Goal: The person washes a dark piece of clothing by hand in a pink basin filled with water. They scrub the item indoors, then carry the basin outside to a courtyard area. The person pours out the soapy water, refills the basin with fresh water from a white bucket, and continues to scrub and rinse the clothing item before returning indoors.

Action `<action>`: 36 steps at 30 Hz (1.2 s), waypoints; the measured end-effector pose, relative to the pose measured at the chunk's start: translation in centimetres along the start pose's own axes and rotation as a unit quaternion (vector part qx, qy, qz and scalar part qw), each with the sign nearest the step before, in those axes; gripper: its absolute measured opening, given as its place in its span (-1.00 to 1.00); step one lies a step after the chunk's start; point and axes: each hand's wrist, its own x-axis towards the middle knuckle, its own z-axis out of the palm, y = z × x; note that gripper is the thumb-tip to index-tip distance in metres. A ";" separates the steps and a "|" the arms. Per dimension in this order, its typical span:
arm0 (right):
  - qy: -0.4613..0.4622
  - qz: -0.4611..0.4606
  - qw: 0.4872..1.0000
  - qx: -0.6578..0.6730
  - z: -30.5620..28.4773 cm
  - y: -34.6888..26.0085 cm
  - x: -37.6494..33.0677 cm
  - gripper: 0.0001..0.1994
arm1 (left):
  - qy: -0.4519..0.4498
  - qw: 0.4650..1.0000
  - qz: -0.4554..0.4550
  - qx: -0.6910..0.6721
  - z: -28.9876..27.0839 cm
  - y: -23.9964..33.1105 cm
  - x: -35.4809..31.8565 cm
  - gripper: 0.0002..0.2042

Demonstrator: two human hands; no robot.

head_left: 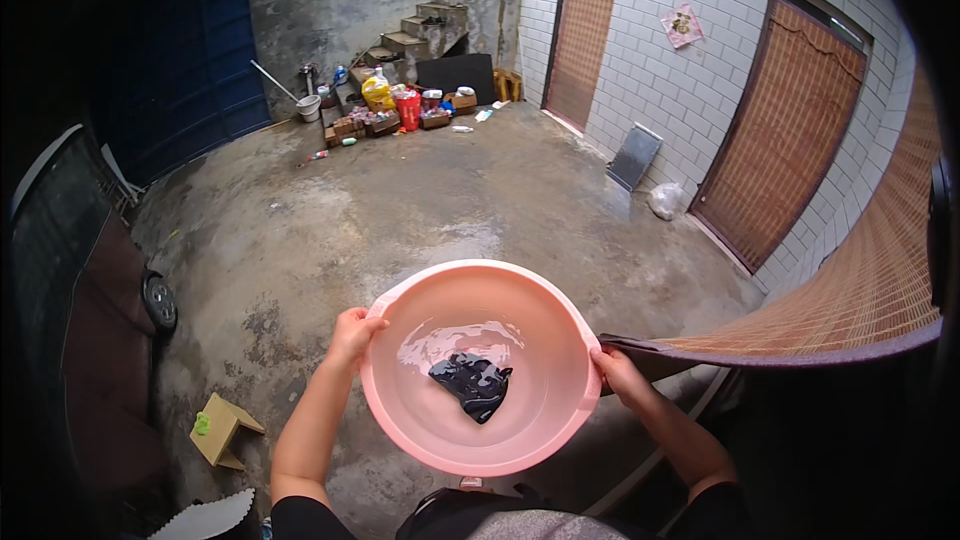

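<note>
A large round pink basin (560, 312) is held out in front of me at waist height. Water fills part of it, and a dark, crumpled piece of cloth (470, 386) lies wet in the middle. My left hand (352, 337) grips the basin's left rim, thumb over the edge. On the opposite rim, my right hand (617, 374) is closed round the edge, its fingers mostly hidden beneath. The corner of a woven brown door curtain (800, 318) reaches right up to my right hand; whether the fingers also pinch it, I cannot tell.
Wet concrete floor (400, 210) spreads ahead. A small yellow stool (222, 428) stands at lower left, near a vehicle's wheel (159, 301). Boxes and bottles (375, 120) crowd the foot of concrete steps (410, 40). A grey panel (634, 157) and white bag (666, 201) sit by the right wall.
</note>
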 end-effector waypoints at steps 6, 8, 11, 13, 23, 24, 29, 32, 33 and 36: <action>-0.148 -0.050 0.986 -0.056 -0.9 -7.1 9.5 -0.76 | 0.076 0.990 0.002 -0.116 0.0 2.1 -1.0 -0.86; -0.170 -0.047 0.977 -0.122 -1.9 -8.7 13.1 -0.75 | 0.085 0.983 0.014 -0.163 0.4 3.0 -2.8 -0.85; -0.264 -0.053 0.953 -0.138 -1.2 -13.4 15.5 -0.76 | 0.120 0.967 0.033 -0.223 2.2 3.4 -5.6 -0.81; -0.312 -0.032 0.925 -0.214 -1.6 -16.1 17.3 -0.73 | 0.171 0.952 0.052 -0.249 3.8 2.3 -7.0 -0.81; -0.500 -0.072 0.827 -0.246 0.9 -17.9 23.5 -0.57 | 0.355 0.864 0.129 -0.333 14.4 0.1 -18.0 -0.82; -0.501 -0.084 0.824 -0.251 1.4 -17.3 23.5 -0.54 | 0.382 0.853 0.137 -0.328 15.5 -0.2 -19.3 -0.82; -0.624 0.008 0.747 -0.230 2.7 -15.4 21.4 -0.47 | 0.479 0.803 0.185 -0.303 22.1 -2.2 -25.6 -0.70; -0.666 0.013 0.707 -0.236 3.1 -13.1 20.6 -0.47 | 0.563 0.743 0.222 -0.286 26.9 -2.4 -28.9 -0.53; -0.680 0.018 0.691 -0.244 3.2 -12.5 20.0 -0.46 | 0.573 0.739 0.221 -0.278 28.4 -3.0 -30.0 -0.50; -0.699 0.010 0.652 -0.294 2.0 -11.9 15.7 -0.43 | 0.614 0.722 0.208 -0.242 32.5 -4.8 -33.5 -0.43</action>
